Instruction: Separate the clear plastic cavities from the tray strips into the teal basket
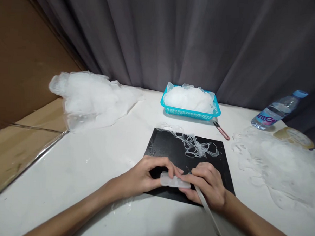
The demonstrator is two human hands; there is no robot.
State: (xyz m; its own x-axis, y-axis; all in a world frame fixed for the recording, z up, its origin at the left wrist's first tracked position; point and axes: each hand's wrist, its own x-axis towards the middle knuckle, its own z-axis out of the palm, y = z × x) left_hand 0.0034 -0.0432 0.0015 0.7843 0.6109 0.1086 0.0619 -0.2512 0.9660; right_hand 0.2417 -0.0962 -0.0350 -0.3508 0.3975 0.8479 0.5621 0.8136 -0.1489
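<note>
Over a black mat point(169, 146), my left hand point(154, 169) is closed on a small, translucent white rectangular piece, which looks like plastic point(174, 181). My right hand point(209, 186) is closed around a slim metal tool point(208, 210). The tool's thin tip pokes out above the fingers, and its long end slants down to the right. The fingers of my right hand also touch the right end of the white piece. Behind the hands, a tangle of thin translucent trimmings point(198, 148) lies on the mat.
A blue basket point(189, 113) heaped with white pieces stands at the back, with pink-handled thread snips point(221, 130) beside it. White translucent piles lie left point(95, 97) and right point(289, 167). A water bottle point(276, 112) and tape roll point(295, 137) are at right. Cardboard point(26, 54) borders the left.
</note>
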